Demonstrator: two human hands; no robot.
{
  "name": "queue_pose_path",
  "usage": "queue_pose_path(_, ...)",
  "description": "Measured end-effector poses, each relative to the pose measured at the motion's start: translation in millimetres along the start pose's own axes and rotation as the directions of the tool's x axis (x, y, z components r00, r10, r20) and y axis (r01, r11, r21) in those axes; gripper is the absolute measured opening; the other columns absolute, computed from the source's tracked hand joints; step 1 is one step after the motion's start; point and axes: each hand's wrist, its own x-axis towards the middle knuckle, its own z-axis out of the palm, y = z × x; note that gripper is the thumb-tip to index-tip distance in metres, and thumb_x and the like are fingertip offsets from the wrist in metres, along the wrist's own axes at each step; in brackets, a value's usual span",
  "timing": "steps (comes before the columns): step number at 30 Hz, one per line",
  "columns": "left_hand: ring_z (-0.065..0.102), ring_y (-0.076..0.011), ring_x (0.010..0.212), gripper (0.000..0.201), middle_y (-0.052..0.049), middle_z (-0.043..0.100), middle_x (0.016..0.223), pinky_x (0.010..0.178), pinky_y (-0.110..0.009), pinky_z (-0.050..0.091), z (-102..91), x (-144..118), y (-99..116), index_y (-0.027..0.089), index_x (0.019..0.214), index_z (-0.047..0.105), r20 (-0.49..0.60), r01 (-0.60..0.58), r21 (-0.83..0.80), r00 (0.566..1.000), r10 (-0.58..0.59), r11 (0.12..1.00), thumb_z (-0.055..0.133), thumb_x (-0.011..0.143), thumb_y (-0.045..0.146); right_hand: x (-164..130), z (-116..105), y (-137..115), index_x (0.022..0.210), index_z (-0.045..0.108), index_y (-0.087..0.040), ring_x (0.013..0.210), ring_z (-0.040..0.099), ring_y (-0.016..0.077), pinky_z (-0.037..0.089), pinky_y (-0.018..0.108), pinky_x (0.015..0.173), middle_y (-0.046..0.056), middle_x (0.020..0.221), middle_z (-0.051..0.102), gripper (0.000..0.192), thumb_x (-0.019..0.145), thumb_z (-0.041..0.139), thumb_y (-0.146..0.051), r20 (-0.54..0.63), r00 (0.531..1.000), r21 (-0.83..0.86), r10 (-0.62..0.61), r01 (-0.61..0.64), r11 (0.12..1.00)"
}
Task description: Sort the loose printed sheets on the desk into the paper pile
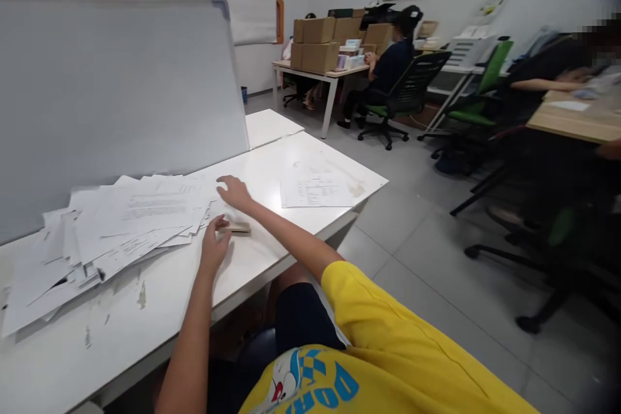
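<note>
A small, flat beige block [237, 228] lies on the white table, too small in view to name its kind. My left hand [215, 244] is closed at its left end, with fingers and thumb on either side of it. Just beyond, my right hand [235, 194] reaches over the tabletop with its fingers stretched out, holding nothing visible. Its fingertips are close to the right edge of a messy pile of printed papers [150, 207]. Farther right on the table is a separate stack of printed sheets [317, 191].
A whiteboard panel [111, 84] stands along the table's far side. Brown marks show on the white table [160, 297]. Beyond it are cardboard boxes [315, 45] on another desk, a seated person [395, 68], and office chairs [407, 90]. Another person leans over a wooden table [572, 119] at right.
</note>
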Motion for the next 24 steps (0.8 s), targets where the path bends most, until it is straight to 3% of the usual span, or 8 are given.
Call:
queue_pose_path(5, 0.061, -0.0250, 0.112, 0.044, -0.011, 0.065, 0.113, 0.106, -0.048, 0.046, -0.7, 0, 3, 0.020, 0.128, 0.051, 0.002, 0.024, -0.057, 1.000, -0.024, 0.998, 0.053, 0.088, 0.036, -87, -66, 110, 0.135, 0.057, -0.011, 0.135, 0.046, 0.0314, 0.032, 0.046, 0.112, 0.017, 0.146, 0.054, 0.044, 0.097, 0.053, -0.032, 0.019, 0.975, -0.269, 0.223, -0.210, 0.940)
queue_pose_path(9, 0.061, -0.0256, 0.111, 0.044, -0.009, 0.066, 0.111, 0.106, -0.049, 0.046, 2.3, 2, 2, 0.021, 0.128, 0.053, -0.021, 0.022, -0.053, 1.000, -0.023, 0.998, 0.054, 0.087, 0.036, -158, -100, 157, 0.126, 0.061, -0.013, 0.119, 0.054, 0.0300, 0.039, 0.039, 0.097, 0.016, 0.131, 0.064, 0.035, 0.100, 0.043, -0.026, -0.044, 0.956, -0.398, 0.291, -0.284, 0.872)
queue_pose_path(13, 0.061, -0.0251, 0.111, 0.043, -0.009, 0.066, 0.111, 0.106, -0.048, 0.046, 5.1, 2, -1, 0.022, 0.129, 0.053, -0.045, -0.004, -0.042, 0.999, 0.002, 0.999, 0.054, 0.088, 0.036, -185, -112, 170, 0.117, 0.065, -0.015, 0.108, 0.057, 0.0278, 0.039, 0.037, 0.091, 0.014, 0.114, 0.069, 0.033, 0.099, 0.038, -0.019, -0.113, 0.955, -0.459, 0.275, -0.296, 0.838)
queue_pose_path(15, 0.062, -0.0243, 0.110, 0.043, -0.008, 0.067, 0.111, 0.106, -0.047, 0.046, 5.0, 2, -1, 0.022, 0.130, 0.052, -0.051, 0.006, -0.052, 0.999, -0.009, 0.999, 0.053, 0.089, 0.037, -187, -111, 169, 0.123, 0.063, -0.014, 0.115, 0.055, 0.0286, 0.038, 0.037, 0.096, 0.015, 0.124, 0.066, 0.033, 0.099, 0.044, -0.027, -0.140, 0.957, -0.439, 0.254, -0.289, 0.851)
queue_pose_path(19, 0.060, -0.0257, 0.111, 0.039, -0.009, 0.067, 0.111, 0.105, -0.047, 0.046, 2.4, 0, 2, 0.022, 0.126, 0.056, -0.032, -0.035, 0.002, 0.999, 0.035, 0.999, 0.052, 0.089, 0.036, -182, -105, 166, 0.138, 0.051, -0.012, 0.126, 0.047, 0.0336, 0.034, 0.043, 0.104, 0.020, 0.139, 0.055, 0.060, 0.091, 0.060, -0.047, -0.193, 0.931, -0.399, 0.311, -0.363, 0.842)
queue_pose_path(24, 0.060, -0.0262, 0.113, 0.038, -0.009, 0.067, 0.112, 0.105, -0.047, 0.045, -0.3, -2, 7, 0.022, 0.125, 0.056, -0.010, -0.015, 0.031, 1.000, 0.015, 0.999, 0.051, 0.089, 0.035, -172, -105, 169, 0.125, 0.061, -0.015, 0.113, 0.053, 0.0321, 0.038, 0.042, 0.095, 0.017, 0.126, 0.060, 0.040, 0.094, 0.055, -0.040, -0.178, 0.899, -0.432, 0.399, -0.436, 0.789)
